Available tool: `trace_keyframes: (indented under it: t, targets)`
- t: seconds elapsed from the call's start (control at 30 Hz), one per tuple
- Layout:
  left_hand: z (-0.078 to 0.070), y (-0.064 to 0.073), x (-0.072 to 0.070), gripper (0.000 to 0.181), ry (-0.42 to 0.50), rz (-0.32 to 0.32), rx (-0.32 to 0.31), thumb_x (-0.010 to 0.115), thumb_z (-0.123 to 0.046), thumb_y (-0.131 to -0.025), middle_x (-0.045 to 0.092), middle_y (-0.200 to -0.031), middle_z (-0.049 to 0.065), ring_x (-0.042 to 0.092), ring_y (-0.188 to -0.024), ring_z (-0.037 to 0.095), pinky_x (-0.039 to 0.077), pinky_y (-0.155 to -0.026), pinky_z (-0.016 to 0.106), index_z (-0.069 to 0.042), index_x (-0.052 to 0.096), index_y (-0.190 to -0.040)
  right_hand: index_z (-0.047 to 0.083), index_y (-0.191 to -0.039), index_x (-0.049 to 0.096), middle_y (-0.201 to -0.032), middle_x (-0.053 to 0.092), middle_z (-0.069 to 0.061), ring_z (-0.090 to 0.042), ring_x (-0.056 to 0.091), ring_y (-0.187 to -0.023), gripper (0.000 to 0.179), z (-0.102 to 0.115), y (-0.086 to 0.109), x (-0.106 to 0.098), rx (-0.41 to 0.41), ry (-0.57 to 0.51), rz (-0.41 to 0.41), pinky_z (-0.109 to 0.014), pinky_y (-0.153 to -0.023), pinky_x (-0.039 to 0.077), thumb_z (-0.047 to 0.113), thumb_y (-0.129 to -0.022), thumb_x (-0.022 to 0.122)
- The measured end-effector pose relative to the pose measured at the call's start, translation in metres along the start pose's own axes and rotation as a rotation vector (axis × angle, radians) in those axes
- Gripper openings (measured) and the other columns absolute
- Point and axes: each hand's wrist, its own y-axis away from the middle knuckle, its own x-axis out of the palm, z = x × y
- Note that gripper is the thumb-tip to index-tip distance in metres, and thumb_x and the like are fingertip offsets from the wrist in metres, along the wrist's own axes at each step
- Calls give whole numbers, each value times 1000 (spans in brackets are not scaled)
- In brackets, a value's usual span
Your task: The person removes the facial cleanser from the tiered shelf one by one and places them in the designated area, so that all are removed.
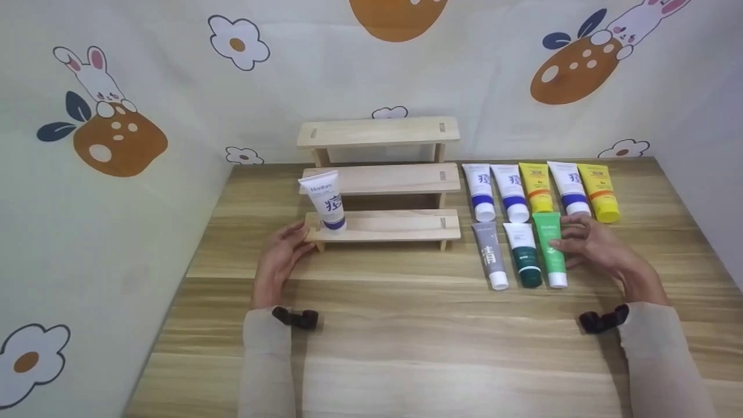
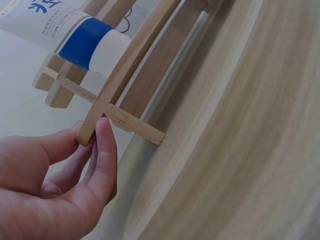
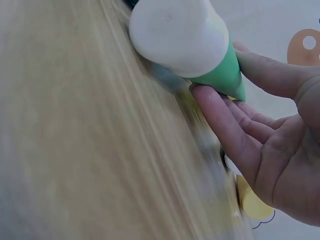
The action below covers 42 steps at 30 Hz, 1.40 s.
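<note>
A three-tier wooden display rack (image 1: pixel 400 226) stands at the middle back of the table. My left hand (image 1: pixel 281 258) pinches the left end of its lowest step, thumb above and fingers below in the left wrist view. Close by, a white tube with a blue band (image 1: pixel 328 203) stands cap-down on that step, leaning slightly. On the right, my right hand (image 1: pixel 601 249) holds a green tube (image 1: pixel 547 238) between thumb and fingers; its white cap (image 3: pixel 175 35) points at the right wrist camera. Left of it lie a white and dark green tube (image 1: pixel 525 255) and a grey tube (image 1: pixel 490 255).
Behind these, a row of white-blue tubes (image 1: pixel 479 188) and yellow tubes (image 1: pixel 598 188) lies on the wooden table (image 1: pixel 406 348). A patterned cloth (image 1: pixel 487 75) hangs along the back and sides. The rack's middle step (image 1: pixel 389 179) and top step (image 1: pixel 377 132) rise behind the lowest one.
</note>
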Motion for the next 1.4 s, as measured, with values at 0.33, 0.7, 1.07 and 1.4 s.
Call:
trace_keyframes:
  t: [0.33,0.7,1.07,1.4]
  targets:
    - [0,1,0,46,1,-11,9,50,-4,-103,46,-150,21,66,-90,10,61,-91,22,1,42,-148,-2,-153,17,-150,35,-30,-20,65,-101,94,2,-3,2,2,2,13,-39,-85,64,35,-89,76]
    - [1,1,0,48,15,1,2,52,-5,-103,45,-150,21,65,-94,11,60,-94,23,0,41,-149,-3,-155,18,-149,39,-32,-27,59,-110,91,10,-2,4,18,121,-6,-34,-82,64,34,-93,72]
    - [3,3,-1,47,16,-9,17,52,-6,-103,47,-148,21,68,-90,8,61,-90,21,1,42,-148,-4,-154,26,-148,42,-32,-15,63,-102,89,18,5,-3,80,139,-44,-28,-83,64,39,-92,72]
    - [1,2,2,47,4,-8,16,53,-5,-103,45,-151,22,67,-91,10,61,-91,22,1,42,-148,3,-150,39,-144,49,-22,-12,64,-103,79,51,23,15,-7,157,-199,-26,-88,62,49,-94,67]
